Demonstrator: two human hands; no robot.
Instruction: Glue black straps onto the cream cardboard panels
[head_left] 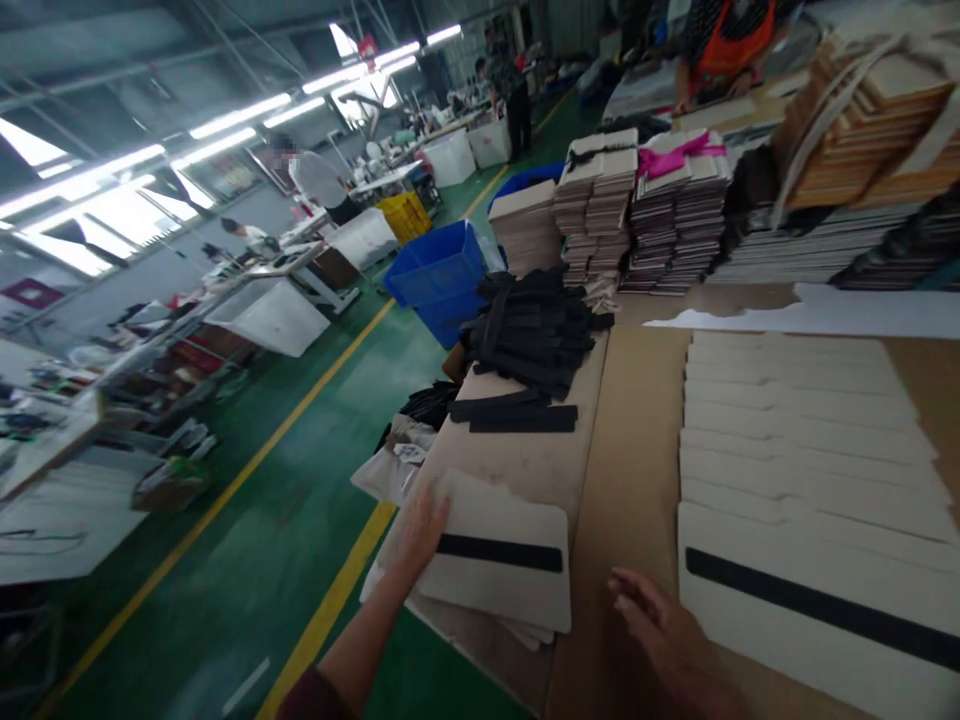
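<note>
My left hand (421, 527) rests against the left edge of a beige panel (502, 590) at the near end of the table, its fingers lying flat rather than wrapped round it. A black strip (499, 552) runs across that panel, which lies on a few similar panels fanned slightly underneath. My right hand (664, 625) is held over the brown board between the two groups of panels. Its fingers are stretched out and nothing shows in them. Beside it on the right, a row of overlapping beige panels (810, 440) stretches away, the nearest one bearing a black strip (825, 605).
Loose black strips (525, 412) and a tied bundle of black strips (529, 335) lie further up the table. Behind stand stacks of panels (596, 205) and blue crates (439, 270). Left of the table is a green floor (330, 440); people work at far benches.
</note>
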